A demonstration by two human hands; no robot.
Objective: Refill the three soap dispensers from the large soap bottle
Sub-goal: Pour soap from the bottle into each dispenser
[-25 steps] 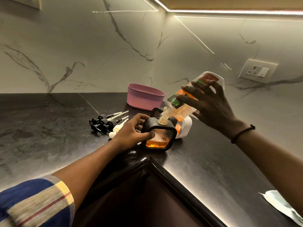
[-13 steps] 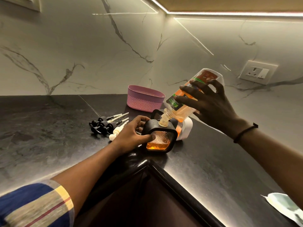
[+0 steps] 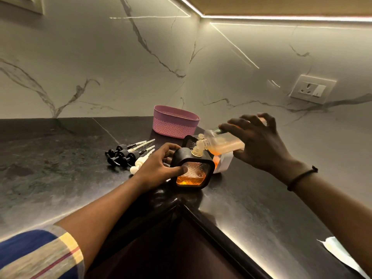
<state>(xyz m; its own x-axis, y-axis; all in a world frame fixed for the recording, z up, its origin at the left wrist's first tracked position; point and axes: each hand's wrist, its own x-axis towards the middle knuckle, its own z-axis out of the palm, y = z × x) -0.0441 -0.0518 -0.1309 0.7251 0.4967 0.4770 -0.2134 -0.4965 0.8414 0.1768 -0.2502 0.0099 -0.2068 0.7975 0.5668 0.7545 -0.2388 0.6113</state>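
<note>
Left hand point(image 3: 159, 170) wraps the near black dispenser point(image 3: 192, 170) from its left side, thumb pressed on the patterned clear front — prob. to keep it from sliding or tipping while soap goes in. It stands upright on the tabletop point(image 3: 60, 174) near the inner corner edge; amber soap fills only the bottom part of its window, so fill looks far from done.

Right hand point(image 3: 259, 143) clamps the large soap bottle point(image 3: 223, 142) from above, fingers spread over its upper side. Bottle lies roughly level, neck point(image 3: 199, 147) pointing left-down and meeting the dispenser's threaded mouth point(image 3: 196, 153), so the pour goes straight in w/o a funnel. Soap left in the bottle pools along its low side; can't tell if it's flowing.

A 2nd black dispenser point(image 3: 189, 140) and a white one point(image 3: 224, 163) stand just behind, partly hidden. Pump heads point(image 3: 128, 154) lie in a cluster to the left, out of the way, tubes pointing toward the pink basket point(image 3: 175, 121) — caps off so all three mouths are open.
</note>
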